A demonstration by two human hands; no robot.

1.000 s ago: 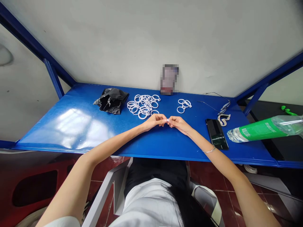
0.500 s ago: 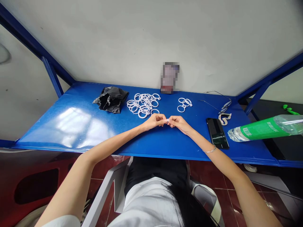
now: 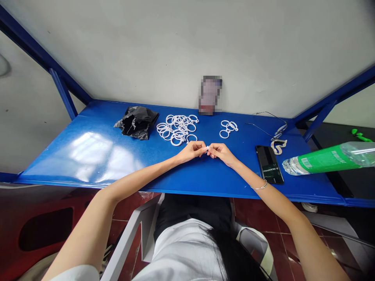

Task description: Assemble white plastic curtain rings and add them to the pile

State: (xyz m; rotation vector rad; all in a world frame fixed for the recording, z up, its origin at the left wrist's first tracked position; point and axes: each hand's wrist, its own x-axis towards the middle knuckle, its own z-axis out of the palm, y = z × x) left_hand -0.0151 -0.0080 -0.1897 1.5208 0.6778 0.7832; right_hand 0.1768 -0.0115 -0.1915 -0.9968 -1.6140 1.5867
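From where I stand, the left hand (image 3: 193, 150) and right hand (image 3: 221, 153) pinch a small white piece (image 3: 208, 148) between them — nearer me than the black plastic bag (image 3: 143, 119), and to its right. White eyelet rings (image 3: 179, 125) lie heaped just right of that bag (a smaller cluster (image 3: 231, 124) sits farther right).

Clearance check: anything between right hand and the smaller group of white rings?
Nothing visible; only blue table lies between the right hand and the smaller group of white rings. The black phone is off to the right.

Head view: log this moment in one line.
left hand: pinches white piece | right hand: same piece | ring pile: beyond left hand | bag: left of pile
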